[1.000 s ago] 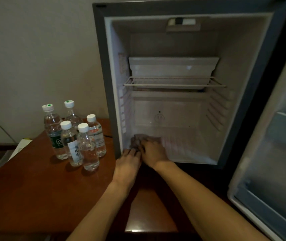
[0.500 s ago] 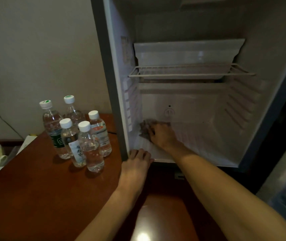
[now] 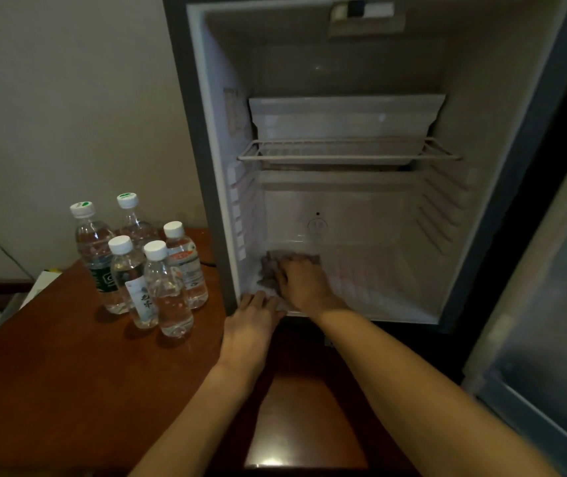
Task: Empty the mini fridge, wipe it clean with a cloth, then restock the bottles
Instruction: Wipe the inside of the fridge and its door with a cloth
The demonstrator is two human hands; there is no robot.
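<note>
Pressing down flat, right hand (image 3: 304, 282) sits on a dark cloth (image 3: 271, 266) at lower centre of frame, on the floor of the mini fridge (image 3: 344, 215), near its left inner wall. Fingers spread over the cloth, palm on top, so it's pinned rather than pinched. Left hand (image 3: 253, 323) just below and left of it, fingers loose and extended, tips resting on the fridge's front bottom lip, holding nothing. Fridge interior has no bottles: 1 wire shelf (image 3: 347, 151) mid-height w/ 1 white plastic tray (image 3: 344, 115) sitting on it. Fridge door (image 3: 547, 304) swung open at right edge of frame. Five water bottles (image 3: 141, 259) clustered upright at left of frame on the wooden tabletop (image 3: 68, 373), all capped: 2 caps w/ green marks at back, 3 plain white in front. Bottles stand just beside the fridge's left outer side.
</note>
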